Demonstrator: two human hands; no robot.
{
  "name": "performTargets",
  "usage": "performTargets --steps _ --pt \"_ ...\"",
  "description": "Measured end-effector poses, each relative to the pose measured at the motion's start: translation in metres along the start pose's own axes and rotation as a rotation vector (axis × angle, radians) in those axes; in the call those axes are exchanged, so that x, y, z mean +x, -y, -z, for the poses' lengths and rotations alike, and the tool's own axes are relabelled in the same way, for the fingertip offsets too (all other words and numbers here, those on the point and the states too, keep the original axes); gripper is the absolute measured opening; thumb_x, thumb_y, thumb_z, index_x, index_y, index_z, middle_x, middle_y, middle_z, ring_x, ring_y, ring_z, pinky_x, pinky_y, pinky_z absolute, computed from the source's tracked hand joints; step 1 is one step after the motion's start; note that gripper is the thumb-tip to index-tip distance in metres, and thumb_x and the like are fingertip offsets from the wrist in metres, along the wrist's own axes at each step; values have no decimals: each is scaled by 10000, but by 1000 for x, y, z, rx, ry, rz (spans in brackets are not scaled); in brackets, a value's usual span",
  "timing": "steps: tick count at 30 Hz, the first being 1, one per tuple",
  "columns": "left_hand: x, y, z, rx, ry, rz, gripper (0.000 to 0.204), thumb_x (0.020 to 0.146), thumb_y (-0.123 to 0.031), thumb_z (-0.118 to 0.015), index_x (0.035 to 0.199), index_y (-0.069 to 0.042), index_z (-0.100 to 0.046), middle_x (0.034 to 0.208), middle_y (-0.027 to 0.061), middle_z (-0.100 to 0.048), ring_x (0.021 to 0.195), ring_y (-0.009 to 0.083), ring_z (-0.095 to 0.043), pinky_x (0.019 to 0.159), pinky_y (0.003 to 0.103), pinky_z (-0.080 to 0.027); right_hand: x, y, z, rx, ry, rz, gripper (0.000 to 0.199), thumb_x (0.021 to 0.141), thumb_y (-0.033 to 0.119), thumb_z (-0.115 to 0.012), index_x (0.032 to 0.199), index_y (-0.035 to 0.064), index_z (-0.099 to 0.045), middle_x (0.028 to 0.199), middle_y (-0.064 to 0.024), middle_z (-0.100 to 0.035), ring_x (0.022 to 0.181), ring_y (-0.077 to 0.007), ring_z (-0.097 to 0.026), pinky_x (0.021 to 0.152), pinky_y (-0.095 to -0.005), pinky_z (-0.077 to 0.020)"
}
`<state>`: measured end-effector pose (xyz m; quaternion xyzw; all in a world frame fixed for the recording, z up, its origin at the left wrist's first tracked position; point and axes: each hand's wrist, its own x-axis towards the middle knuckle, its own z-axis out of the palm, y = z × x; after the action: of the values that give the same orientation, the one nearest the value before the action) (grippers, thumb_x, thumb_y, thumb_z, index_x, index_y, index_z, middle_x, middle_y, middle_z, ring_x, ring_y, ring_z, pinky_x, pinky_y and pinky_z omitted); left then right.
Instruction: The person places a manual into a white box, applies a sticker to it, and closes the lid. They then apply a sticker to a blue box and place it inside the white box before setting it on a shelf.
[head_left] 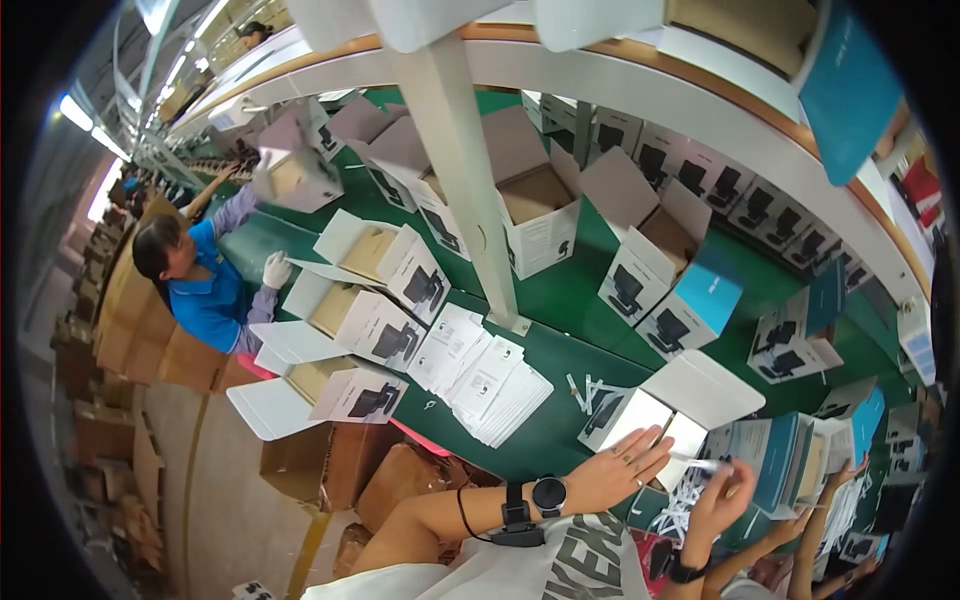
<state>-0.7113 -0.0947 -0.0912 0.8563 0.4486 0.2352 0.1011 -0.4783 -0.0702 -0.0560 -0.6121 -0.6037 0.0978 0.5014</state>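
My left hand point(622, 466) lies with its fingers stretched out at the near edge of an open white carton point(715, 388), against white inner boxes point(686, 436) in it. My right hand point(722, 500) is closed in a pinch just right of the carton. From its fingers a thin white strip point(704, 463), blurred by motion, points toward the inner boxes. Below lies a tangled pile of similar white strips point(680, 508). Left of the carton, a few small white, pen-like pieces point(577, 393) rest on the green table.
Stacks of printed white leaflets point(495, 395) lie on the green table point(470, 440). Three open cartons point(362, 395) stand left of them. More cartons point(540, 225) line the belt beyond a metal post point(455, 150). A co-worker in blue point(205, 285) works at left; other people's arms point(800, 535) reach in at right.
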Motion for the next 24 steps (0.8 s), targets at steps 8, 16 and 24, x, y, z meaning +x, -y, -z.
performTargets --steps 8,16,24 --pt "2 -14 5 181 30 -36 705 930 -224 -581 1562 52 -436 1724 223 -268 1594 425 -241 1299 498 -207 10 -40 12 132 494 -207 408 1050 225 -644 1371 -21 -595 951 -78 -711 663 -146 -570 616 -270 -470" --pt "18 -2 48 -393 50 36 780 879 -417 -774 1470 27 -526 1527 216 -529 1423 443 -467 1192 506 -380 28 1 -1 936 544 -484 377 1028 256 -704 1337 61 -613 877 -16 -645 648 -59 -475 564 -237 -373" --pt "-12 23 29 -933 -260 230 407 877 -164 -775 1267 -75 -704 1449 201 -590 1387 421 -514 1152 506 -405 22 38 27 98 804 302 457 823 118 -859 1251 56 -710 877 -102 -673 672 -220 -620 617 -323 -493"
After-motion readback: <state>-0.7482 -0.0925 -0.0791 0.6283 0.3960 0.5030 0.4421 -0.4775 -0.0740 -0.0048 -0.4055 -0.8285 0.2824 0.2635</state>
